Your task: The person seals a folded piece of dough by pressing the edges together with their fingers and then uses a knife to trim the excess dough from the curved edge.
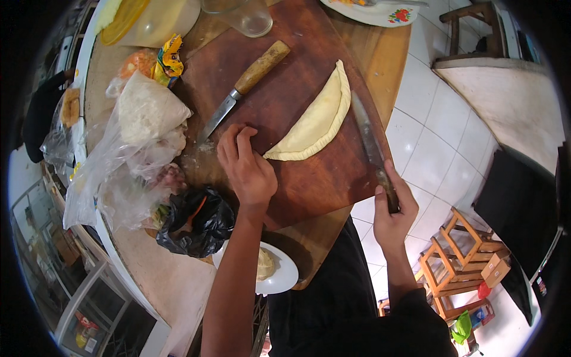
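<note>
A half-moon pastry of pale raw dough with a crimped outer edge lies on the reddish-brown wooden board. My left hand is by its lower left tip, fingers bent and apart, with nothing seen in them. On the right, my right hand grips the dark handle of a knife. That knife's long blade points away from me along the board's right edge, beside the pastry. A second knife, with a wooden handle, lies on the board beyond my left hand, blade tip toward me.
Left of the board are a clear bag of white flour, a yellow packet and a black plastic bag. A white dish with dough sits under my left forearm. A glass and a plate stand at the far side.
</note>
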A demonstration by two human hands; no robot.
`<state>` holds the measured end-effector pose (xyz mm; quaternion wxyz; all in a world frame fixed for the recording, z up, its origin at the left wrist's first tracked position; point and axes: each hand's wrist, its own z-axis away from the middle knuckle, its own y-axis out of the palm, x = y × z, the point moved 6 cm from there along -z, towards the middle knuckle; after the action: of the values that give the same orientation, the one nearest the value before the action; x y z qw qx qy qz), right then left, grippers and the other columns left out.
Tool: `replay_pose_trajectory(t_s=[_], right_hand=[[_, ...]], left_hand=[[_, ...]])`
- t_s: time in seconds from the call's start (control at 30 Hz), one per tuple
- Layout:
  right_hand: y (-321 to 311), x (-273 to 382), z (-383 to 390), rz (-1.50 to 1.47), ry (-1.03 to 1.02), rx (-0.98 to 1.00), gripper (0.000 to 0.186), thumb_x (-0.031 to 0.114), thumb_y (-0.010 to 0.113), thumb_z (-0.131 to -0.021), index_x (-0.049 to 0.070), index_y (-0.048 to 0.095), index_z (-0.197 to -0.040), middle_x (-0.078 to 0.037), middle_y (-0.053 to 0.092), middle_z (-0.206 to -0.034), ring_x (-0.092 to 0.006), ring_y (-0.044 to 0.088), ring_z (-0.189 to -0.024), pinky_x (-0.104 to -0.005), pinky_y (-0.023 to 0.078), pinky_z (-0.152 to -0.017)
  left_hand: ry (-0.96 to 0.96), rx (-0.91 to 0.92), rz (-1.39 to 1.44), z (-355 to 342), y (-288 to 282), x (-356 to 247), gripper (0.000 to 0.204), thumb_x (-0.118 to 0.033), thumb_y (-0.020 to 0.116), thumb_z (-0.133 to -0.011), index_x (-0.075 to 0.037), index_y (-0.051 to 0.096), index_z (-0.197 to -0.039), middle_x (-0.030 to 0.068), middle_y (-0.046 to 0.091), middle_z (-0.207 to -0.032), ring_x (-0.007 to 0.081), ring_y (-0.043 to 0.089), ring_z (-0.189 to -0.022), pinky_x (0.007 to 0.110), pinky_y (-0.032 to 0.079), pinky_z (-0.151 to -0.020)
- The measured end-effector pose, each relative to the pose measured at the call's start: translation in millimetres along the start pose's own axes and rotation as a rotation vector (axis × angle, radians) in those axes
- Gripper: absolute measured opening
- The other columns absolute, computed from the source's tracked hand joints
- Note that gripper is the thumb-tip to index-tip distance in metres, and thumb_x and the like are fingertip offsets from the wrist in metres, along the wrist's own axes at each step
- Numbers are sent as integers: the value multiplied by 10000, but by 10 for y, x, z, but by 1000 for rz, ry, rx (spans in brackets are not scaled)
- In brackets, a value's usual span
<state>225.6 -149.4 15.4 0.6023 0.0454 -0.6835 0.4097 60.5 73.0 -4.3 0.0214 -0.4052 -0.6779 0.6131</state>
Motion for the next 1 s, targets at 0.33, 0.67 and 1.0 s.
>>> replay_pose_trajectory(t_s=[0.33, 0.67, 1.0], right_hand=[[-90, 18, -257, -71, 48, -13, 479, -81, 594, -905, 31, 669, -1365, -109, 702, -946, -122, 609, -821, -257, 484, -769], [-118, 97, -630, 49, 48, 74, 458, -56, 582, -920, 45, 683, -1355, -154, 741, -1106, -162, 684, -987, -292, 517, -904], [-77, 149, -814, 104, 78, 154, 463, -63, 598, -911, 60, 692, -1348, -159, 750, -1104, -177, 698, -1009, -305, 526, -910]], left_hand=[[-8, -4, 26, 1, 11, 28, 387, 84, 460, -779, -11, 606, -1124, 210, 566, -1251, 427, 515, -1187, 515, 378, -1061], [-35, 26, 40, -7, 9, 4, 431, 92, 463, -746, -13, 592, -1144, 212, 554, -1273, 431, 487, -1232, 523, 354, -1087], [-48, 40, 53, -13, 6, -6, 415, 96, 476, -748, -20, 589, -1131, 205, 552, -1282, 431, 485, -1238, 530, 348, -1091]])
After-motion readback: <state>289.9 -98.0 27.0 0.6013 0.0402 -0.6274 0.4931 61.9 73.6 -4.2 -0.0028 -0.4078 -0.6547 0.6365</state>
